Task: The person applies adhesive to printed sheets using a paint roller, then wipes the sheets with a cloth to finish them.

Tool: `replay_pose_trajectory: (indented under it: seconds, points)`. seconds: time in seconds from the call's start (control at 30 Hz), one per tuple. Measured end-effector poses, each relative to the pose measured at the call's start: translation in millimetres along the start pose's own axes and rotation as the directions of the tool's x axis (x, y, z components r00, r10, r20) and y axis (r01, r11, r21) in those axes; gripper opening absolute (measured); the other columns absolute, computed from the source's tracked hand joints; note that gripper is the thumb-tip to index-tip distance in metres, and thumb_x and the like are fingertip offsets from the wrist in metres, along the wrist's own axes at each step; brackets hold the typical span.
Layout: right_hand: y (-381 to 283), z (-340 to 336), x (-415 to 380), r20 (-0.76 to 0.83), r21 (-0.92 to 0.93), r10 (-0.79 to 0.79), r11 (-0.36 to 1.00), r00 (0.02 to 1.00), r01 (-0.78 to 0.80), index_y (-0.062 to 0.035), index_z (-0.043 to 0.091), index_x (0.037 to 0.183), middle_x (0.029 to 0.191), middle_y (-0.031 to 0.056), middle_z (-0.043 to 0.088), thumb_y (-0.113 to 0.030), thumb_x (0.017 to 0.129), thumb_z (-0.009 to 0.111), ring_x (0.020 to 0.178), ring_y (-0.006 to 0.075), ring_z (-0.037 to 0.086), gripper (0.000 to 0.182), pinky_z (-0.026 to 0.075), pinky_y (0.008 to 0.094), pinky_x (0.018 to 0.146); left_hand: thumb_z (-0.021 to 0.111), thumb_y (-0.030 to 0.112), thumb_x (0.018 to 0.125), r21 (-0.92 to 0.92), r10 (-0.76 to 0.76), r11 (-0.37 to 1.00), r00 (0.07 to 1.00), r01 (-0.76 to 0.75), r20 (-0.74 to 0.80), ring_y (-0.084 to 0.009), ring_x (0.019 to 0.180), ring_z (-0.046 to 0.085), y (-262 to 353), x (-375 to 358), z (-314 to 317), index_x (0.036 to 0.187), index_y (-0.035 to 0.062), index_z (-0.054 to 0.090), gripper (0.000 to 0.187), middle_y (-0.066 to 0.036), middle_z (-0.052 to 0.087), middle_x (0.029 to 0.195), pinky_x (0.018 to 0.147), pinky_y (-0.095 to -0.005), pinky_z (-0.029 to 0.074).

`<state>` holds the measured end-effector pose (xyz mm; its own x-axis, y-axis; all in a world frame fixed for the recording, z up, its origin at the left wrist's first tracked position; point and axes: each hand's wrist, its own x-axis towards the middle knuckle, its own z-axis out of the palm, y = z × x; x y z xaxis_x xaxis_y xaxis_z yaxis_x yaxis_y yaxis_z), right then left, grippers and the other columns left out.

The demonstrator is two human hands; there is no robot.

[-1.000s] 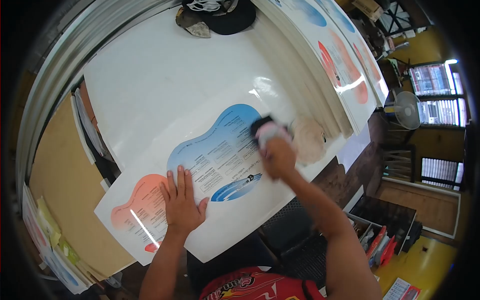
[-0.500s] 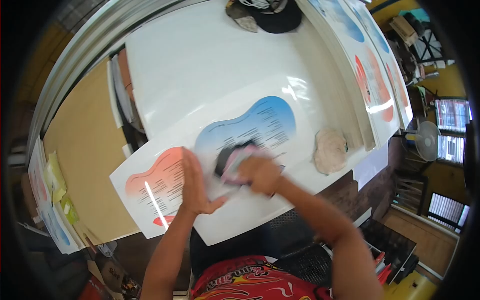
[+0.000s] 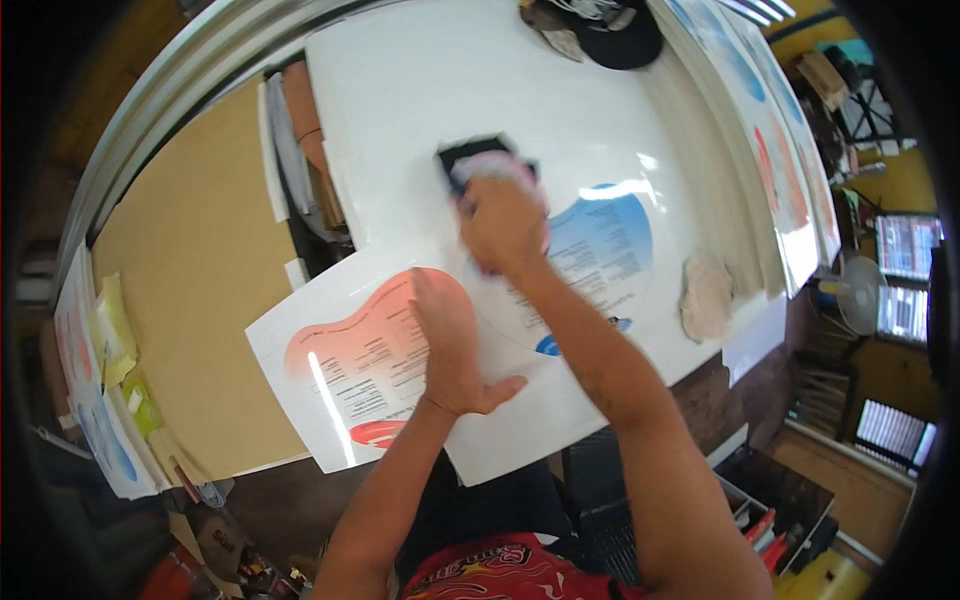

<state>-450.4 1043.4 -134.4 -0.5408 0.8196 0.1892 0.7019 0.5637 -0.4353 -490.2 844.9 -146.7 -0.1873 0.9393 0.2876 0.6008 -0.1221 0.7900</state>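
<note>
My left hand lies flat with fingers stretched out on a glossy white printed sheet, partly over its red-orange rounded print. My right hand is wrapped around a dark flat block with pinkish cloth, blurred by motion. The block is on the white surface, above and left of the blue rounded print. My right hand and forearm hide part of that print. Which part of the block my fingers grip is not clear.
A crumpled beige cloth lies near the right edge of the table. A black cap sits at the far side. Brown board covers the left side, with yellow-green packets on it. More printed sheets lie at right.
My right hand has moved the block up and away from me, from the blue print's lower left to above it. The left hand stays flat on the sheet. The view has shifted slightly.
</note>
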Motion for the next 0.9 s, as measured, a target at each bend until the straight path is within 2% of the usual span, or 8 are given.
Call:
replay_pose_trajectory:
  seconds: [0.1,0.2,0.23,0.3,0.4,0.5,0.77,0.9]
  points:
    - [30,-11,-162,0.26,0.248,-0.414,0.902,0.872,0.354,-0.0152,0.066,0.088,0.091,0.0077,0.067,-0.021,0.078,0.064,0.094,0.031,0.065,0.012,0.044,0.0522,0.096,0.065,0.075,0.077,-0.12,0.015,0.992,0.99,-0.031,-0.138,-0.0567,0.151,-0.012,0,4,3,0.159,-0.0058,0.004,0.131,-0.041,-0.012,0.161,0.116,-0.0691,-0.002]
    - [111,-85,-151,0.55,-0.04,-0.302,0.922,0.779,0.385,-0.019,0.069,0.094,0.095,0.0048,0.068,-0.016,0.074,0.069,0.099,0.0277,0.067,0.02,0.05,0.0503,0.092,0.064,0.077,0.078,-0.055,-0.01,0.998,1.0,0.01,-0.015,-0.0596,0.15,-0.007,6,3,3,0.16,-0.0063,0.007,0.131,-0.044,-0.006,0.16,0.111,-0.077,0.001]
    - [151,-85,-119,0.25,-0.09,-0.188,0.972,0.95,0.216,-0.0177,0.069,0.093,0.092,0.0077,0.069,-0.017,0.085,0.066,0.094,0.0285,0.068,0.009,0.053,0.0455,0.086,0.064,0.077,0.078,-0.033,-0.018,0.999,0.999,0.019,0.03,-0.06,0.15,-0.007,6,4,3,0.16,-0.0062,0.006,0.13,-0.044,-0.005,0.16,0.11,-0.0779,0.002]
    - [123,-118,-26,0.135,0.067,0.54,0.832,0.831,-0.551,-0.0128,0.068,0.092,0.083,0.0122,0.068,-0.023,0.097,0.057,0.086,0.0321,0.068,0.016,0.054,0.0439,0.084,0.065,0.076,0.077,0.075,-0.031,0.997,0.994,0.023,0.1,-0.0618,0.149,-0.005,9,10,2,0.159,-0.0076,0.007,0.131,-0.045,-0.003,0.16,0.11,-0.0786,0.004]
    - [111,-42,-57,-0.206,-0.226,0.181,0.947,0.962,-0.227,-0.0112,0.068,0.089,0.083,0.0144,0.07,-0.024,0.092,0.059,0.078,0.0309,0.069,0.017,0.053,0.0454,0.087,0.067,0.075,0.077,0.125,-0.056,0.991,0.993,0.042,0.104,-0.0629,0.149,-0.004,13,10,3,0.159,-0.0077,0.009,0.13,-0.045,-0.002,0.16,0.111,-0.0782,0.004]
    - [71,-81,-151,0.29,0.155,-0.306,0.95,0.907,0.272,-0.0114,0.068,0.085,0.083,0.0137,0.068,-0.019,0.084,0.066,0.09,0.0358,0.067,0.008,0.05,0.0512,0.094,0.069,0.071,0.077,0.174,-0.033,0.985,0.994,0.015,0.105,-0.0621,0.149,-0.002,8,7,7,0.159,-0.0065,0.01,0.128,-0.045,-0.001,0.159,0.111,-0.0775,0.003]
    - [191,-102,64,0.016,-0.302,0.31,0.908,0.95,-0.291,-0.0038,0.069,0.105,0.105,0.0234,0.073,-0.041,0.096,0.061,0.099,0.0411,0.07,0.039,0.054,0.0489,0.087,0.079,0.036,0.081,0.21,-0.15,0.963,0.984,0.168,-0.097,-0.0457,0.124,0.046,66,-9,-11,0.134,-0.0042,0.053,0.071,-0.028,0.048,0.135,0.106,-0.0578,0.034]
    - [194,-108,82,0.085,-0.209,0.401,0.902,0.912,-0.378,-0.0084,0.065,0.131,0.115,0.025,0.071,-0.049,0.096,0.059,0.109,0.0407,0.069,0.054,0.053,0.0486,0.095,0.083,0.037,0.083,-0.326,-0.946,0.323,0.29,0.889,-0.147,-0.0229,0.106,0.055,113,-127,-14,0.113,0.0035,0.061,0.05,-0.008,0.06,0.107,0.092,-0.0467,0.041]
